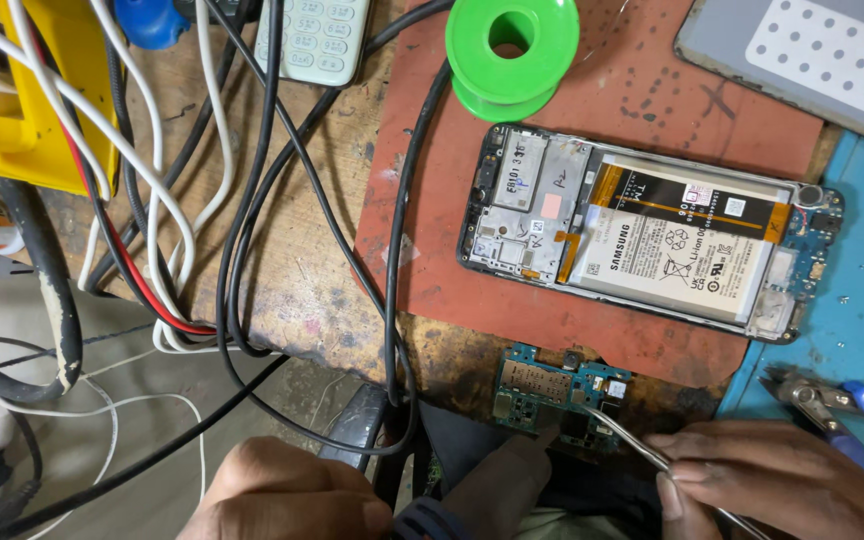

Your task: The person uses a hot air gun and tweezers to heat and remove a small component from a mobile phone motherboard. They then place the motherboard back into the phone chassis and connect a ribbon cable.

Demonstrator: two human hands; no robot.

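Low down, right hand [782, 480] grip closed on tweezers [624, 435], tips touching circuit board [552, 395], left hand [287, 495] fisted.

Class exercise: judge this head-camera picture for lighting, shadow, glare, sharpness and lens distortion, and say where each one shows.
Head view: light is soft and even, with only faint shadow beside the green spool; mild sheen on the opened phone, no hard glare; the small circuit board and tweezers are sharp; the left hand and right hand are cropped at the bottom edge; little distortion shows.
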